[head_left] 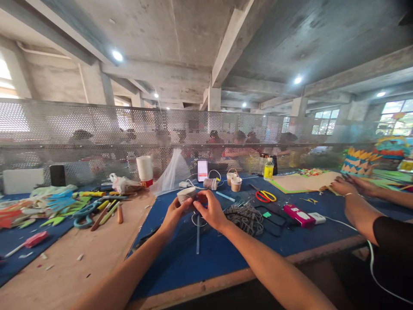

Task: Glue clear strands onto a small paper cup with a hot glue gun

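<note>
A small pale cup (186,194), its wall partly banded in grey, is held tilted above the blue mat. My left hand (175,214) grips it from the left, thumb on the near side. My right hand (211,212) is closed at the cup's right side, thumb and fingers pressed together against it; the fingertips are partly hidden. Right of my hands lies a tangled heap of grey cord (247,220). Below them a translucent glue stick (198,241) points toward me, with a white wire loop near its top.
Behind are a lit phone (202,170), a cord spool (210,184) and small handled cups (236,184). Red-yellow scissors (266,196) and a magenta box (299,215) lie right. A co-worker's hands (346,186) touch paper. Stacked paper cups (144,169) and blue-handled scissors (85,216) are left.
</note>
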### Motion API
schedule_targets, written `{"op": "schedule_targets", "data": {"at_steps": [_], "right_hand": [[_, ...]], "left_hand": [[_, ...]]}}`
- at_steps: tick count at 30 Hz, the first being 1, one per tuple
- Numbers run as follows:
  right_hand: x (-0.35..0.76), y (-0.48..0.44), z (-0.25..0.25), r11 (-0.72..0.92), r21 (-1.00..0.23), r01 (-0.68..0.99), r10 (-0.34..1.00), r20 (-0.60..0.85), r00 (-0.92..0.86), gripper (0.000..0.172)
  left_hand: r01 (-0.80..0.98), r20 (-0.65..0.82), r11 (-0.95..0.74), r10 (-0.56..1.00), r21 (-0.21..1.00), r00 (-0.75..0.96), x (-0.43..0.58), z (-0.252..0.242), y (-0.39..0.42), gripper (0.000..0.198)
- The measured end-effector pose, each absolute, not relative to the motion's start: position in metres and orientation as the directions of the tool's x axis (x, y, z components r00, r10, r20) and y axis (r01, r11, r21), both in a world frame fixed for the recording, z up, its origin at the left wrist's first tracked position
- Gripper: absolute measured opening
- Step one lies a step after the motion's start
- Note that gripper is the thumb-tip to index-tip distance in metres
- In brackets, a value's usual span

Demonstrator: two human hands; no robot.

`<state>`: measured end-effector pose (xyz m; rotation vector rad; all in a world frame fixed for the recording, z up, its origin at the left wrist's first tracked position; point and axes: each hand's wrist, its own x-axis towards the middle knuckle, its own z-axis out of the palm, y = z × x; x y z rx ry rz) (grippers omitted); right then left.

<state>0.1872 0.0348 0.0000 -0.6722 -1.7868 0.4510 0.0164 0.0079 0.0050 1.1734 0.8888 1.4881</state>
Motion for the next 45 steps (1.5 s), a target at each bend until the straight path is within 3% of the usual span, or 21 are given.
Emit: {"op": "schedule_targets", "data": {"at_steps": [3,6,10,14,17,28,35,45], "right_hand": [[0.19,0.036,0.004,0.696,-0.682,0.224,0.718,0.663,-0.211,0.021],[0.192,0.044,0.002,0.669,-0.683,0.293,0.742,0.641,-0.198,0.019],[0.195,0.048,-0.002,0.627,-0.563,0.538,0.746,0.632,-0.21,0.016],[0.198,0.043,-0.003,0.487,-0.406,0.773,0.822,0.512,-0.249,0.021],[0.2,0.041,-0.005,0.414,-0.311,0.855,0.868,0.417,-0.269,0.023],[0.203,0.039,-0.008,0.407,-0.116,0.906,0.871,0.349,-0.347,0.032],[0.203,0.043,-0.013,0.391,-0.088,0.916,0.878,0.334,-0.343,0.039],[0.2,0.048,-0.017,0.381,-0.04,0.924,0.872,0.349,-0.344,0.037]], "left_hand": [[-0.26,0.211,-0.224,0.974,0.939,-0.078,0.014,0.004,0.012,0.064],[-0.27,0.185,-0.216,0.973,0.938,-0.135,0.013,0.005,0.013,0.062],[-0.344,0.183,-0.221,0.973,0.913,-0.138,0.013,0.008,0.012,0.06],[-0.435,0.175,-0.186,0.982,0.881,-0.065,0.009,0.009,0.011,0.051],[-0.523,0.17,-0.124,0.985,0.843,0.041,0.006,0.01,0.012,0.041],[-0.541,0.184,-0.083,0.974,0.837,0.135,0.005,0.011,0.011,0.039],[-0.508,0.207,-0.101,0.966,0.856,0.157,0.006,0.011,0.011,0.044],[-0.497,0.215,-0.124,0.968,0.859,0.13,0.004,0.013,0.011,0.041]]}}
